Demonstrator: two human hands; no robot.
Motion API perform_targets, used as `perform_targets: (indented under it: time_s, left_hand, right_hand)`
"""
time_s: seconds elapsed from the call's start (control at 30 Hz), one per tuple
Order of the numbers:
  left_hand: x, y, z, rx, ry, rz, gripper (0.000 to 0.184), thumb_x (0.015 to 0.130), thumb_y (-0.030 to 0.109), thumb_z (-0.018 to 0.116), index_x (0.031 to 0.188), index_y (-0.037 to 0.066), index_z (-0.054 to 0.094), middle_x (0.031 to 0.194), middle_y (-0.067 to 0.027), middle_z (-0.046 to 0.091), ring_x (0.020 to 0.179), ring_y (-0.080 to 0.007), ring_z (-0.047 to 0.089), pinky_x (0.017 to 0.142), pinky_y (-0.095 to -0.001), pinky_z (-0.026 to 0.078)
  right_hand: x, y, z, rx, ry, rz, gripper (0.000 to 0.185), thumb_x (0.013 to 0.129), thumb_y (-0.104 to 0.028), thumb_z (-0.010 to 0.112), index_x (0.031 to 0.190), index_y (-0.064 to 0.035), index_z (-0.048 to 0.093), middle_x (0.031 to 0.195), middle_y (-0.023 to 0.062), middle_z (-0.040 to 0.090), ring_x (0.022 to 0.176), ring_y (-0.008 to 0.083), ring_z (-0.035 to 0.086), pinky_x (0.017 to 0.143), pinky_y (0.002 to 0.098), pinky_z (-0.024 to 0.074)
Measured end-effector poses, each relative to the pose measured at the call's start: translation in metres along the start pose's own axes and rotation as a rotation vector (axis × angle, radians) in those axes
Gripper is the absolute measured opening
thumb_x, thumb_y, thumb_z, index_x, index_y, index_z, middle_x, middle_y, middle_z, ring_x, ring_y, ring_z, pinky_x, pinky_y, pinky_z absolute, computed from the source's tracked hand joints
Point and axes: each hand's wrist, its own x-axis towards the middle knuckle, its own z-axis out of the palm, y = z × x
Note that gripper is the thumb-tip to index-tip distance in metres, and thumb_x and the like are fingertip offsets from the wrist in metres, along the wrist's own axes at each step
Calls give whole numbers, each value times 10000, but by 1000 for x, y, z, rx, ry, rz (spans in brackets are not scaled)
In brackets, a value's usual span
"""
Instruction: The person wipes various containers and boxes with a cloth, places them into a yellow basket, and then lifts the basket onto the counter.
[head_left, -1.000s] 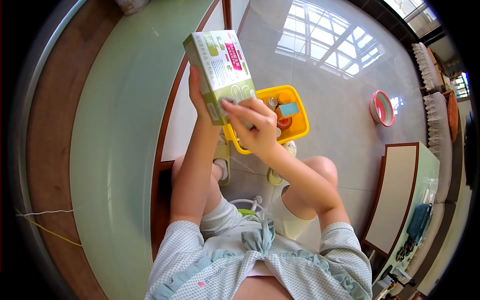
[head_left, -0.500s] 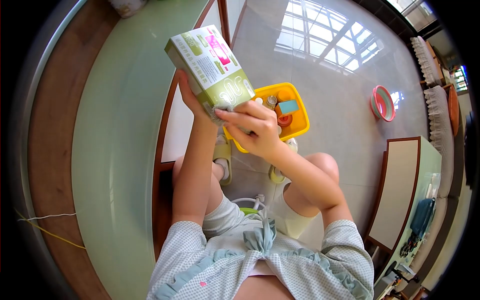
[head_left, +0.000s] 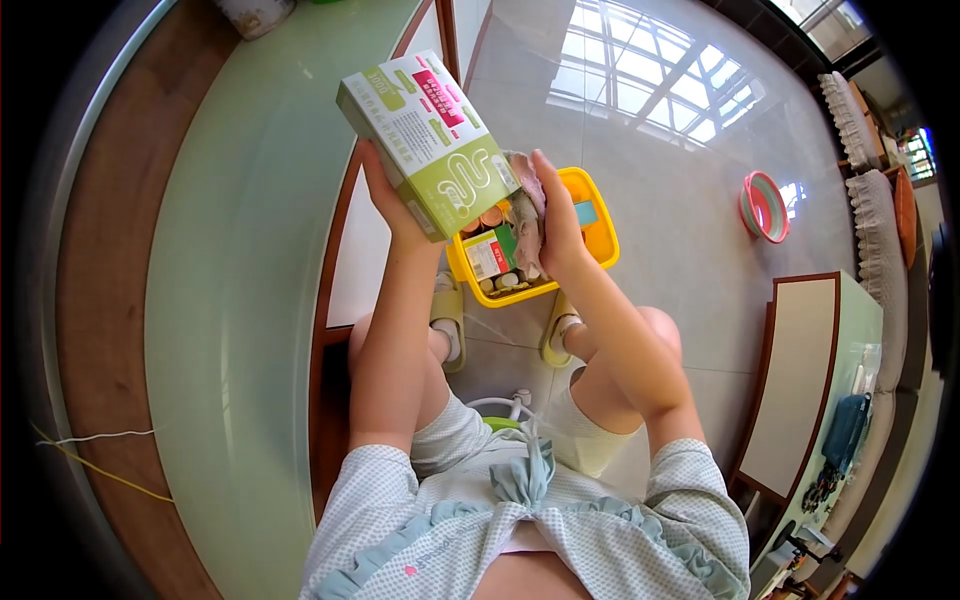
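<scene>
A green and white carton (head_left: 430, 140) with pink labels is tilted up in my left hand (head_left: 388, 200), whose fingers go out of sight behind it. My right hand (head_left: 562, 225) holds a crumpled greyish-pink cloth (head_left: 526, 225) by the carton's right end. Under both hands, on the floor, is a yellow basket (head_left: 606, 235). Inside it I see several small bottles (head_left: 508, 281), a white, green and red box (head_left: 488, 257) and part of a light blue box (head_left: 586, 212). The carton, cloth and right hand cover some of its contents.
A long glass-topped table (head_left: 230, 300) runs along my left, with a patterned container (head_left: 255, 14) at its far end. To the right, a pink and green basin (head_left: 766, 207) is on the tiled floor, near a low cabinet (head_left: 790, 385). My slippered feet are below.
My right hand has moved right, off the carton's lower corner, and the cloth now shows spread along its palm. The carton has shifted slightly right and turned a little.
</scene>
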Motion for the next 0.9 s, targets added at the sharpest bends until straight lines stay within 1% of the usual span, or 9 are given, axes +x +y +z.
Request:
perform_targets:
  time_s: [0.13,0.3,0.33,0.43,0.5,0.57,0.7,0.8,0.9]
  left_hand:
    - [-2,1,4,105,-55,-21,688,881,633,337,1348,128,339,1249,-66,490,1094,-195,536,914,-369,447]
    - [-3,-4,12,434,78,-27,747,881,636,356,1397,105,259,1311,-80,423,1192,-186,441,954,-339,394]
    - [-2,-5,11,540,84,-29,740,886,624,360,1403,105,251,1316,-80,420,1194,-185,441,957,-341,389]
    - [3,-7,8,423,30,-100,703,902,533,432,1420,114,209,1323,-83,414,1211,-189,424,964,-348,382]
    - [1,-5,10,502,58,-152,693,897,462,485,1421,117,192,1319,-86,414,1223,-196,410,964,-347,382]
    - [-1,-5,15,482,52,-149,703,880,371,555,1416,114,179,1305,-96,419,1214,-203,414,952,-338,395]
    - [-2,-12,15,682,122,2,641,895,419,520,1395,127,244,1278,-72,441,1153,-186,465,923,-331,419]
    - [2,3,11,557,110,-184,621,888,397,557,1379,144,275,1227,-81,467,1116,-180,478,881,-309,443]
    - [1,3,7,540,137,-283,606,896,407,546,1388,149,304,1257,-56,469,1106,-176,493,884,-296,439]
  right_hand:
    - [2,0,-1,-331,-94,-55,393,860,-349,588,1122,-61,538,912,37,587,699,127,575,615,245,489]
    - [2,1,-2,-50,-59,-9,441,842,-274,615,1206,-82,459,1031,57,555,966,146,535,817,294,458]
    - [7,1,-9,-22,-48,-42,430,843,-276,613,1197,-85,462,1031,58,555,963,147,539,817,288,457]
    - [13,0,-15,31,50,-152,354,836,-265,626,1120,-90,504,1018,59,555,946,129,538,807,273,453]
    - [6,-3,-10,-227,178,-295,340,825,-232,643,1106,-84,524,1007,57,553,941,117,527,816,269,444]
    - [1,1,-5,-439,140,-544,321,815,-182,656,1092,-62,549,987,58,543,899,117,524,797,254,440]
    - [0,7,-8,-942,-5,-1111,274,802,-91,651,1064,-26,605,954,83,525,831,152,545,721,235,443]
    - [-15,3,-5,-1082,-180,-1165,288,789,-35,642,1077,-39,635,933,84,516,759,140,560,680,235,443]
    - [-26,-11,4,-1185,-331,-1288,249,798,-10,613,1036,-44,677,819,59,501,589,95,533,564,216,427]
